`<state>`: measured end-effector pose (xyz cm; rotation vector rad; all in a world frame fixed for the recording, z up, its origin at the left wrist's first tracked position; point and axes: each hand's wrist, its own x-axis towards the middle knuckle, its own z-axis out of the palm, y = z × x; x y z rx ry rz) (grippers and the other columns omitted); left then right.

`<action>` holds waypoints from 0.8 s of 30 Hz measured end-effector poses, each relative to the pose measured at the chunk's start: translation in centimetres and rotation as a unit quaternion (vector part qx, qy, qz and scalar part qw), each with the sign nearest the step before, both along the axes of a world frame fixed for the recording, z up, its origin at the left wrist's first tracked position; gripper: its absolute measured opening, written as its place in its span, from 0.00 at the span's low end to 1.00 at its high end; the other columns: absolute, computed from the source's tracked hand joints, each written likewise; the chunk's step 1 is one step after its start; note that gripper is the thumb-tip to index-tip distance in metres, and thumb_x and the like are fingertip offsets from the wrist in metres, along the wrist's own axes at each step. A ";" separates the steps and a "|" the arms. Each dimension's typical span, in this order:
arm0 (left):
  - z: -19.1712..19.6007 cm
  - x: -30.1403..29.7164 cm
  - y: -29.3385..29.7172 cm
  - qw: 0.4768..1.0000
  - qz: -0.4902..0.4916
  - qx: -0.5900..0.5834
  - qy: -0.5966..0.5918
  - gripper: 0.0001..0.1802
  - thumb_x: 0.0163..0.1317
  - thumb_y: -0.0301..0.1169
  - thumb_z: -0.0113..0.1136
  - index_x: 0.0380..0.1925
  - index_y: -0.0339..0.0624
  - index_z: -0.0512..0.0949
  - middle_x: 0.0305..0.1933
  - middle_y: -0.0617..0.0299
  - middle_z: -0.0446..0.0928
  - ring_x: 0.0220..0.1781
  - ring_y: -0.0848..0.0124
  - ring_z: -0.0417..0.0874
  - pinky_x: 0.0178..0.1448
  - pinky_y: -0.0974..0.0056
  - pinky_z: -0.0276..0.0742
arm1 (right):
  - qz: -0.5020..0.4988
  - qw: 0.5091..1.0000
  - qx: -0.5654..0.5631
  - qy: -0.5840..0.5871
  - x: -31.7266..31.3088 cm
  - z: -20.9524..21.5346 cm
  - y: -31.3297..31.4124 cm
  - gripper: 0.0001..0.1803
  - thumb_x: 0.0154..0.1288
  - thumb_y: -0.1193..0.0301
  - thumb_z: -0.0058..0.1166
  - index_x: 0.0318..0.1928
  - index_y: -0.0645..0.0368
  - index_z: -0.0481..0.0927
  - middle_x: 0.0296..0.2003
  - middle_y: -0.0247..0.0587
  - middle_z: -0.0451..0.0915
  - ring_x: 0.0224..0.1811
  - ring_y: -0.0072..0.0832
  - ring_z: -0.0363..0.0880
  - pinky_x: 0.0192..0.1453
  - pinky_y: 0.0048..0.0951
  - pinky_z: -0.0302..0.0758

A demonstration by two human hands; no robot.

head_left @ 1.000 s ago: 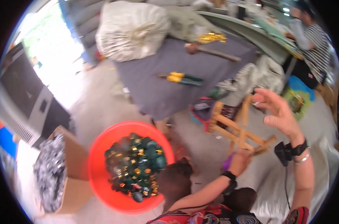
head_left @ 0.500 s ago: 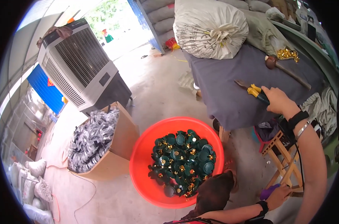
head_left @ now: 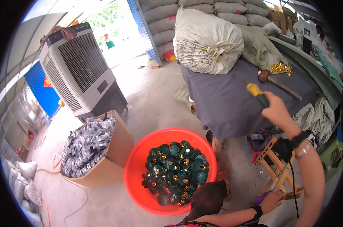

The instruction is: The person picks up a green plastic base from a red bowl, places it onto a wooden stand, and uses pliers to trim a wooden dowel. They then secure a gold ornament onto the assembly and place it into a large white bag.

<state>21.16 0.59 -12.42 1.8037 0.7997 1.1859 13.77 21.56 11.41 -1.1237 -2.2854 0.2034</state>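
Over the grey table (head_left: 224, 102), the right hand (head_left: 278, 112) grips a yellow-green screwdriver (head_left: 257, 95), arm outstretched.

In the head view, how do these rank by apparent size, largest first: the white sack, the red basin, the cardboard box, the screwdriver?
1. Red basin
2. White sack, or cardboard box with its silver parts: they look alike, and the sack lies farther away, so I do not rank them.
3. Screwdriver, in the right hand.

head: worn fisheye | faces down-forward | red basin (head_left: 141, 166) near
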 end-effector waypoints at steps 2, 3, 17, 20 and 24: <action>0.3 -0.5 0.0 1.000 -0.003 -0.006 -0.001 0.16 0.51 0.23 0.59 0.43 0.37 0.73 0.33 0.56 0.73 0.44 0.59 0.70 0.47 0.59 0.67 | 0.032 0.937 -0.212 0.274 1.4 3.7 -4.9 0.32 0.44 0.75 0.52 0.55 0.65 0.67 0.28 0.37 0.71 0.25 0.22 0.72 0.29 0.24 0.70; 0.3 -0.8 0.2 1.000 -0.001 -0.017 0.000 0.16 0.51 0.23 0.59 0.43 0.37 0.73 0.33 0.56 0.73 0.44 0.58 0.70 0.46 0.59 0.68 | 0.046 0.905 -0.236 0.350 1.8 4.7 -6.8 0.35 0.45 0.75 0.54 0.59 0.62 0.64 0.28 0.32 0.68 0.23 0.16 0.67 0.25 0.18 0.67; -0.8 0.5 -0.4 0.994 0.053 0.072 -0.057 0.09 0.50 0.23 0.58 0.33 0.36 0.72 0.32 0.51 0.71 0.44 0.52 0.71 0.47 0.57 0.69 | -0.029 0.919 -0.118 0.375 16.3 -1.4 -22.7 0.46 0.39 0.67 0.56 0.65 0.61 0.58 0.35 0.33 0.69 0.31 0.16 0.66 0.32 0.14 0.64; 0.6 -0.2 -0.7 0.999 0.021 -0.002 -0.045 0.10 0.51 0.23 0.58 0.33 0.35 0.71 0.33 0.50 0.71 0.45 0.52 0.71 0.47 0.57 0.68 | -0.076 0.878 -0.169 0.442 16.9 -3.2 -23.4 0.52 0.33 0.64 0.62 0.65 0.60 0.56 0.43 0.38 0.69 0.32 0.19 0.70 0.29 0.15 0.68; 1.2 -0.8 -0.5 0.999 0.023 0.010 -0.035 0.11 0.51 0.22 0.58 0.36 0.35 0.71 0.32 0.51 0.70 0.43 0.53 0.70 0.47 0.56 0.67 | -0.052 0.880 -0.181 0.436 19.2 -5.3 -22.5 0.54 0.36 0.60 0.66 0.66 0.59 0.54 0.43 0.40 0.69 0.31 0.19 0.69 0.27 0.15 0.66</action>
